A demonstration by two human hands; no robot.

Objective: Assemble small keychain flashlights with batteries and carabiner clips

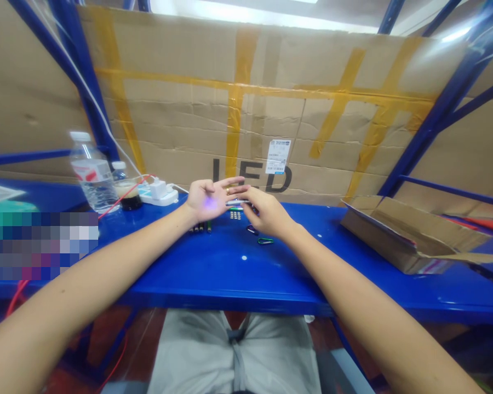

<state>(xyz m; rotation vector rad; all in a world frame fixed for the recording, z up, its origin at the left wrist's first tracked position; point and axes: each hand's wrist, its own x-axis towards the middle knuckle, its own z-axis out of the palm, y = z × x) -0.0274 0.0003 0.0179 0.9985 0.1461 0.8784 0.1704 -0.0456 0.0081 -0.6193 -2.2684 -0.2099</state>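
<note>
My left hand (211, 198) is held palm up above the blue table (238, 273), fingers stretched out, with a ring on one finger. A violet spot of light glows on the palm. My right hand (267, 212) is closed on a small silver torch (235, 203) that points at that palm. Below the hands lie several small dark cylinders (200, 227), a cluster of small silver pieces (235, 214), and two small clips, one blue (252, 230) and one green (265, 241).
A clear water bottle (91, 174) and a small dark-filled jar (127, 189) stand at the left, beside a white power strip (159, 192) with a red cable. An open flat cardboard box (411, 235) lies at the right. Taped cardboard walls the back.
</note>
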